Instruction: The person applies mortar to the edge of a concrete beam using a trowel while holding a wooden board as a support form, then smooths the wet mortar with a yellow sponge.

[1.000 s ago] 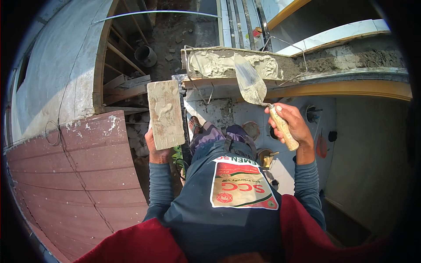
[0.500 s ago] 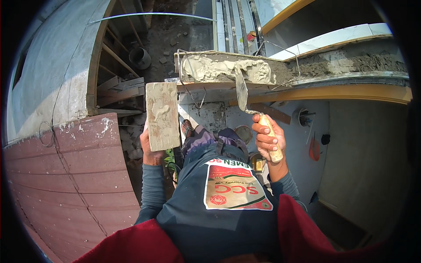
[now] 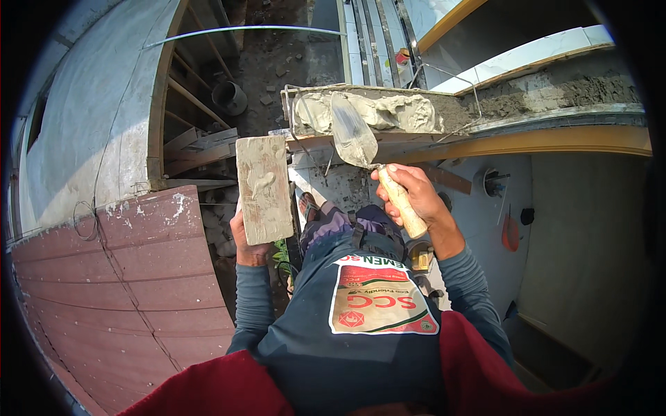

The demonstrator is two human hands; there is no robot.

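Note:
My left hand (image 3: 247, 241) is closed on a flat rectangular wooden float (image 3: 267, 215) smeared with pale mortar, a small blob on its face. My right hand (image 3: 420, 195) grips the wooden handle of a pointed metal trowel (image 3: 355, 132), its mortar-coated blade lying over the left part of a narrow ledge; whether it touches cannot be told. Thick pale wet mortar (image 3: 413, 114) is spread along that ledge, with darker rough mortar (image 3: 506, 104) further right. Thin wire clamps (image 3: 477, 100) straddle the ledge. The float is just below and left of the ledge's end.
A pink painted panel (image 3: 118, 277) and grey wall (image 3: 97, 125) stand left. A grey bucket (image 3: 229, 98) sits on rubble-strewn ground below. Metal bars (image 3: 371, 41) lie beyond the ledge. A yellow beam (image 3: 569, 142) runs right, above a floor with an orange object (image 3: 510, 230).
My right hand and trowel have moved left along the mortar; the blade, edge-on half a second ago, now shows its broad face. My left hand and float have barely moved.

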